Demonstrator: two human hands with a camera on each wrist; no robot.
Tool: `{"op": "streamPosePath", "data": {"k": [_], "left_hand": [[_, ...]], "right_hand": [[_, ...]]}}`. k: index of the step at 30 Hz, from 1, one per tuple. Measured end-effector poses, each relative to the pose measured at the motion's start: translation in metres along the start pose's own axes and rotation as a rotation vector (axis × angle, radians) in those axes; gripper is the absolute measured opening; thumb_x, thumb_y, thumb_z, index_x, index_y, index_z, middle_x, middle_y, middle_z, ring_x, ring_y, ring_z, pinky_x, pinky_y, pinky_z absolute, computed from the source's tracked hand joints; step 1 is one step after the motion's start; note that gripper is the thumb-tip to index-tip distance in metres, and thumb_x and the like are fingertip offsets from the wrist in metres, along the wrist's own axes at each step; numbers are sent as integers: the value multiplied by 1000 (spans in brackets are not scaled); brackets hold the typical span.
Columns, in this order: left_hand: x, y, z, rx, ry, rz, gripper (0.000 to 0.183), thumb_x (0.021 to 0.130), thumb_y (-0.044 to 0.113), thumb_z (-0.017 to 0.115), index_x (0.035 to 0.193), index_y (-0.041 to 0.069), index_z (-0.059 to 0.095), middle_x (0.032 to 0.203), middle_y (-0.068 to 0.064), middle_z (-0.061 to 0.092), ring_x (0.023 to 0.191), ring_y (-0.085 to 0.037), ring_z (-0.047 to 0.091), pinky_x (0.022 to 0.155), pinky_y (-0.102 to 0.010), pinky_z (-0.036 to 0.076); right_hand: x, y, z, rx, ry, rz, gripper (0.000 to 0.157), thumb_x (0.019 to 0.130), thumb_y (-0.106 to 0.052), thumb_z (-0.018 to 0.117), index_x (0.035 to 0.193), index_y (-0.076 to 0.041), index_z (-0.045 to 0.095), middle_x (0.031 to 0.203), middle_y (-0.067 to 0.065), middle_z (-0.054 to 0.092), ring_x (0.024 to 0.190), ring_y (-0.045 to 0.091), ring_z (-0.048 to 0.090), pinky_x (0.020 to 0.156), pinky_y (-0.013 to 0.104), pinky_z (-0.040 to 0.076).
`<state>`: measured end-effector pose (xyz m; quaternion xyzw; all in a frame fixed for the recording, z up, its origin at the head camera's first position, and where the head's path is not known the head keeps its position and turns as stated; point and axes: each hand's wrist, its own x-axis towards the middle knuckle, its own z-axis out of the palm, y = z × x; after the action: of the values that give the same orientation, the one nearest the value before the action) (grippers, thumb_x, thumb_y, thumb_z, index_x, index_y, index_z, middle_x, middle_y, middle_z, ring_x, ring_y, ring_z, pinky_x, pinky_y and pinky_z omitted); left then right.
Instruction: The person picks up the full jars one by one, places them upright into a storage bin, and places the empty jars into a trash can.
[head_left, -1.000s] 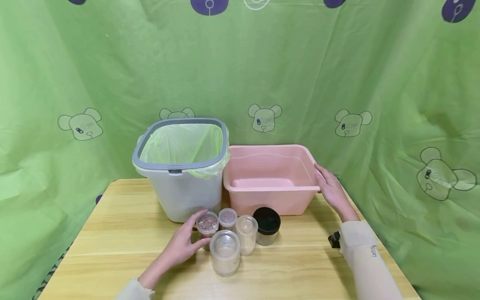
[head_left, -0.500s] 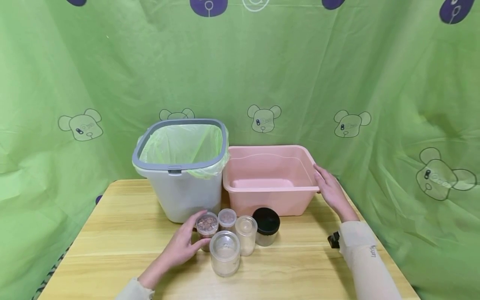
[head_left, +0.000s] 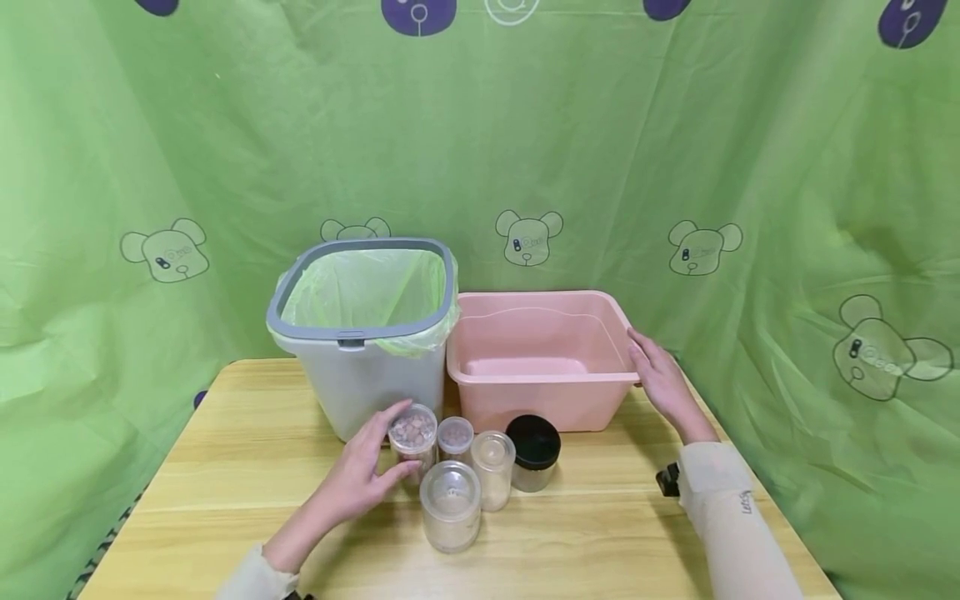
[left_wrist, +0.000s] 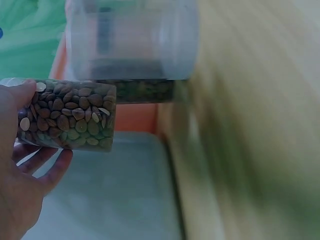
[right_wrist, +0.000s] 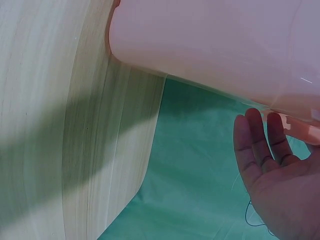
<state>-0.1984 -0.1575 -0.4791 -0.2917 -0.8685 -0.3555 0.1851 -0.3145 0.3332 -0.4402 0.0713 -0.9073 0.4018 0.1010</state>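
Observation:
My left hand (head_left: 362, 469) grips a clear jar (head_left: 413, 442) of brown nuts or seeds, thumb and fingers around its upper part. The left wrist view shows the jar of nuts (left_wrist: 70, 115) sideways, its base apart from the tabletop. Just right of it stand a small lidded jar (head_left: 455, 436), a tall clear jar (head_left: 493, 471) and a wide clear jar (head_left: 451, 506). My right hand (head_left: 667, 385) holds the right rim of the pink tub (head_left: 536, 404); in the right wrist view, three nearly straight fingers (right_wrist: 280, 142) lie beneath the rim.
A grey bin (head_left: 378, 383) with a green liner bag (head_left: 360, 287) stands behind the jars, left of the tub. A black-lidded jar (head_left: 533, 443) sits before the tub. The wooden table (head_left: 570, 542) is backed by a green curtain (head_left: 600, 150).
My left hand has raised the jar of nuts and moved it slightly toward the bin. The right hand, the tub and the other jars have stayed put.

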Motion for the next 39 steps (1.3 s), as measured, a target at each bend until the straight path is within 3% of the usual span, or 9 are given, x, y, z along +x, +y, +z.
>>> {"op": "streamPosePath", "data": {"k": [9,22,28,39], "left_hand": [[19,24,-24,22,42,87,91,83,20,86,159,16,36,135,-7,62,121,-22,62,103,-50,55],[50,55,-44,21,45,210,89,86,20,84,160,14,34,139,-8,59,124,-22,58,105,-46,53],[68,65,-40,-2,50,247,91,85,19,84,160,14,34,141,-9,58,125,-22,58,107,-46,52],[115,80,-15,-64,42,242,88,88,20,82,160,15,32,150,-11,53,131,-26,56,112,-51,47]], "right_hand": [[0,5,1,7,-4,0,61,113,-41,29,164,-6,25,164,33,28,125,50,53,90,58,56],[0,6,2,6,5,0,62,113,-42,28,164,-7,26,163,33,30,119,50,57,87,51,57],[1,7,3,10,7,4,62,113,-44,28,164,-8,26,163,33,30,122,50,55,82,35,55],[1,8,3,21,6,5,63,113,-45,27,165,-10,25,161,32,33,117,48,59,82,33,53]]}}
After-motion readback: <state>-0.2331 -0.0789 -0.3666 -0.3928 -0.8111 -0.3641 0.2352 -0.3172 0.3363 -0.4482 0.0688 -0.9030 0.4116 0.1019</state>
